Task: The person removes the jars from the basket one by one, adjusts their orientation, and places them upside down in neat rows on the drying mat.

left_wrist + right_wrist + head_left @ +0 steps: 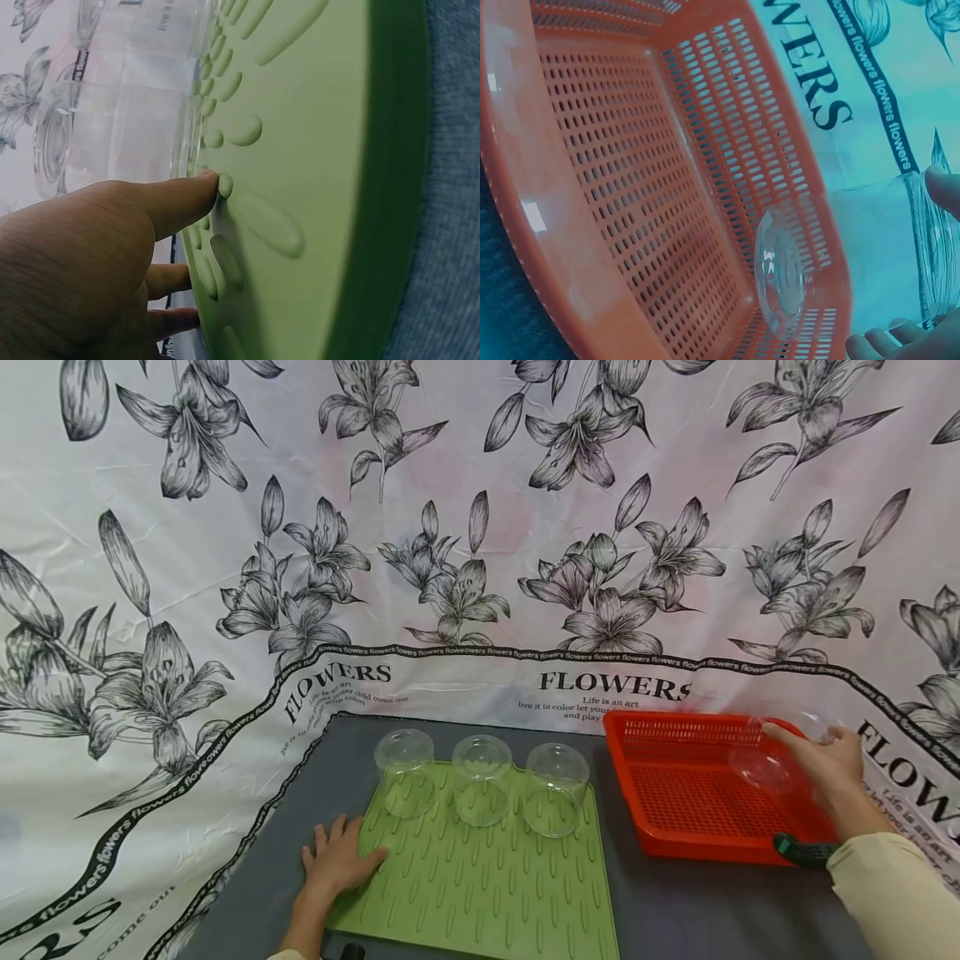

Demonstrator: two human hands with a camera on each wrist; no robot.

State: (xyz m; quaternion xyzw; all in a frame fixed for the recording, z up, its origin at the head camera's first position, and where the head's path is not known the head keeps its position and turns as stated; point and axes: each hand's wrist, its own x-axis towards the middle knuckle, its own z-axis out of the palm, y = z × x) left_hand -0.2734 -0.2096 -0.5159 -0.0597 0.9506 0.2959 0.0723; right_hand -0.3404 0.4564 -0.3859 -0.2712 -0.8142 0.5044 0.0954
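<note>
My right hand [831, 770] grips a clear plastic jar [780, 274] over the right side of a red basket [626, 793]. The thumb and fingers are round one end of the jar, and its round ringed end points into the basket. On the left, my left hand [337, 858] rests with fingers spread at the left edge of a green ridged mat [487, 893]. Its thumb touches the mat's top in the left wrist view. Three clear jars stand in a row along the mat's back edge: left jar [406, 777], middle jar [482, 781] and right jar [556, 792].
The basket with slotted walls stands on the grey tabletop [690, 910], right of the mat. A white cloth [465, 693] printed with flowers and lettering hangs behind and around the table. A dark green strap [806, 852] is at the right wrist.
</note>
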